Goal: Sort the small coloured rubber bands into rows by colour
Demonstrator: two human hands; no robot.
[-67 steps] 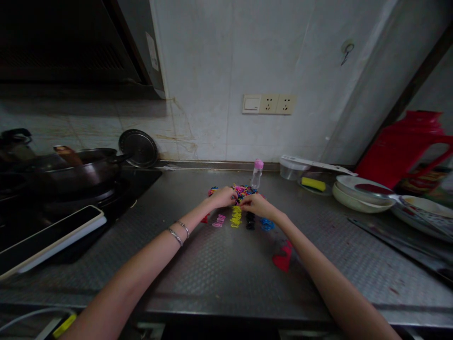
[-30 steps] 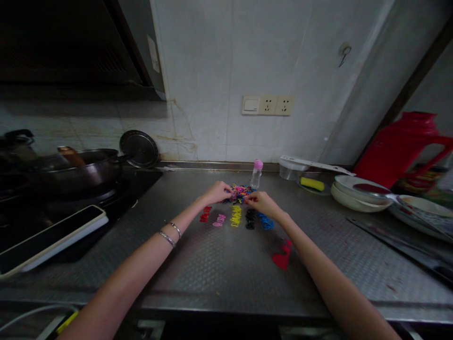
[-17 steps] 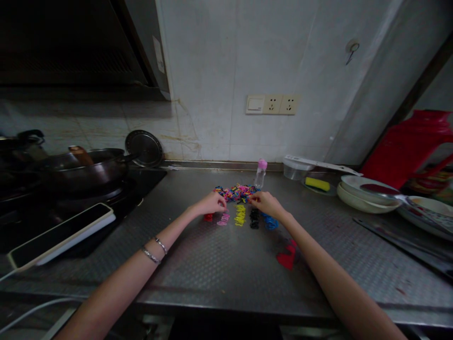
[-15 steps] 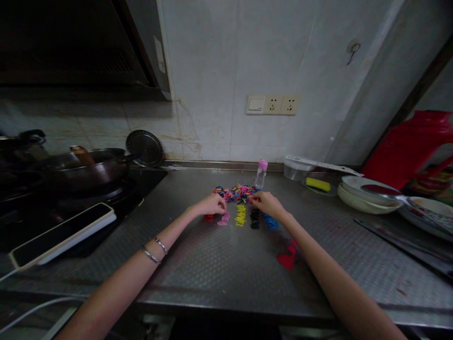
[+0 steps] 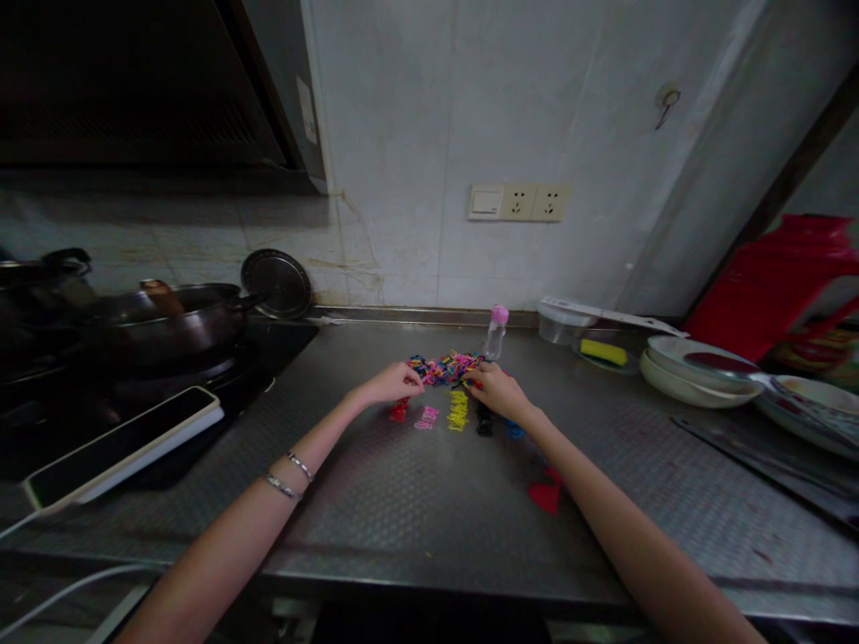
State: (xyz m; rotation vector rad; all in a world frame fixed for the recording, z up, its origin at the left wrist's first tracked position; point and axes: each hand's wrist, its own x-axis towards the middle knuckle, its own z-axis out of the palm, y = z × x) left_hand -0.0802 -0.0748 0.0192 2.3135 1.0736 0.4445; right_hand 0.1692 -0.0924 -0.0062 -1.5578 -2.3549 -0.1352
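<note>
A mixed heap of small coloured rubber bands (image 5: 446,367) lies on the metal counter. In front of it are smaller groups sorted by colour: red bands (image 5: 398,410), pink bands (image 5: 428,418), yellow bands (image 5: 458,410), black bands (image 5: 484,421) and blue bands (image 5: 514,430). My left hand (image 5: 393,383) is at the heap's left end above the red group, fingertips pinched together. My right hand (image 5: 497,392) pinches at the heap's right edge, partly covering the black and blue groups. Whatever either pinch holds is too small to make out.
A clear bottle with a pink cap (image 5: 495,333) stands behind the heap. A red flat piece (image 5: 545,495) lies near my right forearm. Bowls (image 5: 694,380), a yellow sponge (image 5: 602,352) and a red jug (image 5: 771,286) are rightward; a phone (image 5: 124,443) and a pan (image 5: 167,331) are leftward.
My left hand has shifted slightly left, off the pink group. The right hand has moved a little left along the heap's edge, toward the yellow group.
</note>
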